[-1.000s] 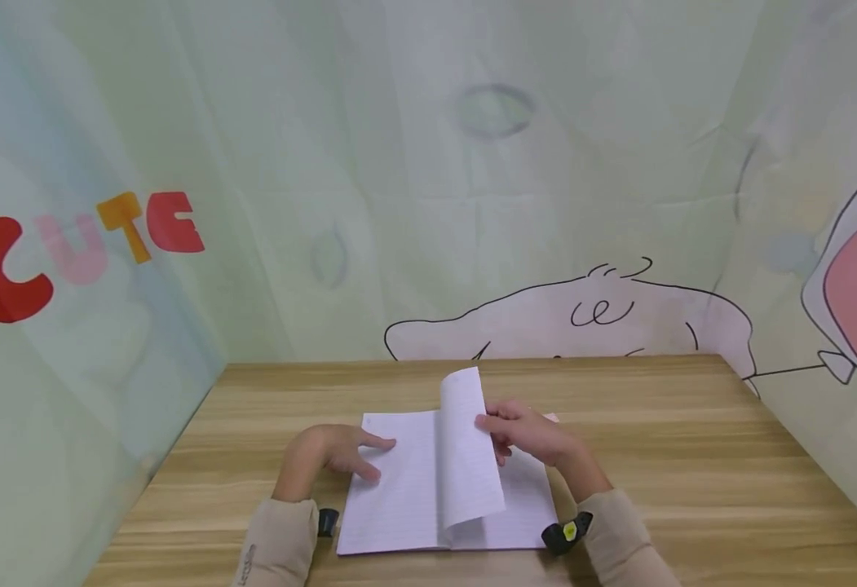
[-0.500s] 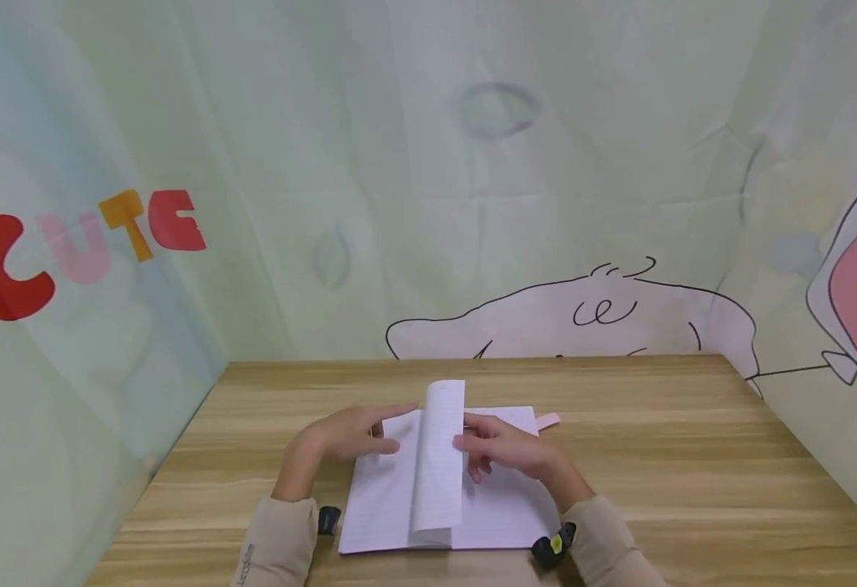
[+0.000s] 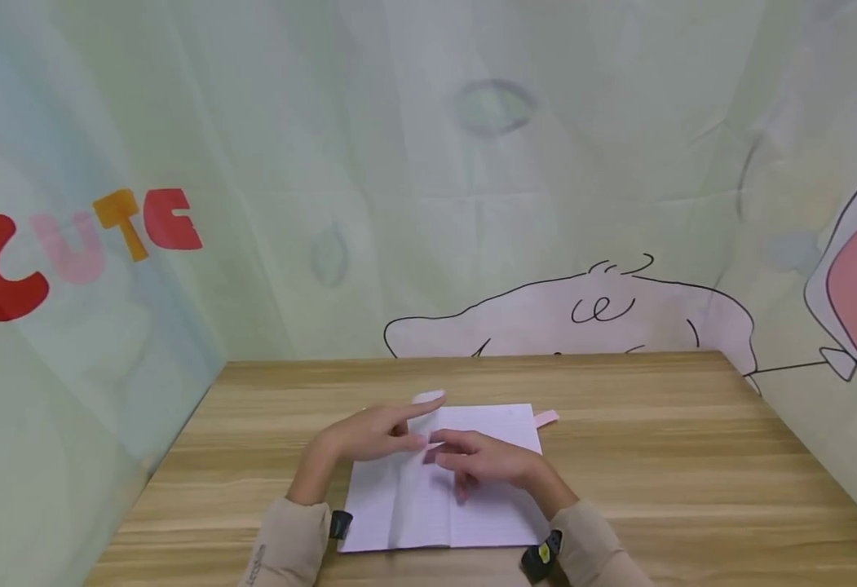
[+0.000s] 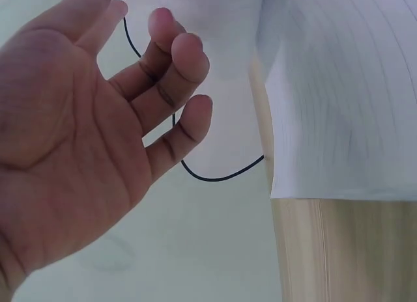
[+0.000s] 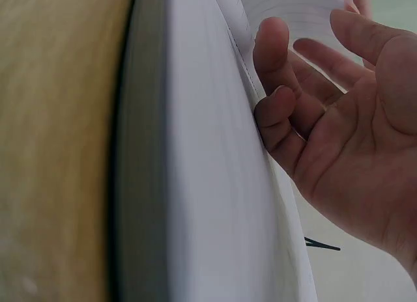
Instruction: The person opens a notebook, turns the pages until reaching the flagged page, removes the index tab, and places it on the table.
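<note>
An open notebook (image 3: pixel 497 522) with lined white pages lies on the wooden table, a pink tab (image 3: pixel 547 418) poking out at its upper right. One page (image 3: pixel 421 505) is partly raised and leans over the left half. My left hand (image 3: pixel 373 432) is over that half, index finger stretched across the top of the leaning page and thumb apart from it. Lower fingers (image 4: pixel 189 61) bend loosely in the left wrist view. Near the middle fold hovers my right hand (image 3: pixel 497 463), its fingers spread and slightly bent. The right wrist view shows the thumb (image 5: pixel 358 35) apart from those fingers, pinching nothing.
The wooden table (image 3: pixel 656 465) extends around the notebook. A printed cloth backdrop (image 3: pixel 289 204) with cartoon shapes and letters rises behind and beside it. Dark straps (image 3: pixel 541 557) sit at the cuffs of both beige sleeves (image 3: pixel 292 542).
The turning page has swung from the right over to the left half. My right hand has moved left and released it. My left hand has shifted right, towards the page.
</note>
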A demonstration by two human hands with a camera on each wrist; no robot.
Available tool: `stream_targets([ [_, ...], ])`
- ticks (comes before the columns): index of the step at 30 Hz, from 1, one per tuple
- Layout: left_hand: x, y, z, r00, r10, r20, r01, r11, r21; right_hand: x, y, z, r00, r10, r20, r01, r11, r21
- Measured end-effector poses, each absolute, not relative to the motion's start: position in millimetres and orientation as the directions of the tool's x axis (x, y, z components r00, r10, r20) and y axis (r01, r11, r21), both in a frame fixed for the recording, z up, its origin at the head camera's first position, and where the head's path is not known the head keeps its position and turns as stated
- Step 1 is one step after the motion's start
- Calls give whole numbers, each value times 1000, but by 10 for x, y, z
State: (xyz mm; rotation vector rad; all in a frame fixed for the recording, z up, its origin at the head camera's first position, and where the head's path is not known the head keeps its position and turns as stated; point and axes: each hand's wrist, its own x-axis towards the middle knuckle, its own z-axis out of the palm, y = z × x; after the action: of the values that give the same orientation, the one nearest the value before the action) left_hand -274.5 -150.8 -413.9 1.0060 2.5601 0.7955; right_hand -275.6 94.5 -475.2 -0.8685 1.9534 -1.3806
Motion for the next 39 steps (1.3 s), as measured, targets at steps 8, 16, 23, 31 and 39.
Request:
stream_targets([
  [8, -2746, -1495, -4161, -703, 707, -72, 557, 611, 563, -2799, 992, -4732, -555, -829, -62, -277, 255, -927],
  [16, -2776, -1528, -4188, -715, 689, -118, 543, 654, 527, -2867, 1137, -4701, -580, -812, -67, -322, 304, -897],
  [23, -2782, -1563, -4169, -750, 640, -169, 484, 704, 519, -2907, 1307, -4655, -607, -791, -75, -352, 352, -867],
  [31, -2767, -1596, -4170, -790, 572, -222, 410, 761, 502, -2958, 1605, -4636, -722, -690, -57, -383, 467, -797],
  [39, -2736, -1665, -4141, -820, 518, -241, 381, 810, 445, -2987, 1802, -4622, -829, -552, -92, -350, 640, -684],
])
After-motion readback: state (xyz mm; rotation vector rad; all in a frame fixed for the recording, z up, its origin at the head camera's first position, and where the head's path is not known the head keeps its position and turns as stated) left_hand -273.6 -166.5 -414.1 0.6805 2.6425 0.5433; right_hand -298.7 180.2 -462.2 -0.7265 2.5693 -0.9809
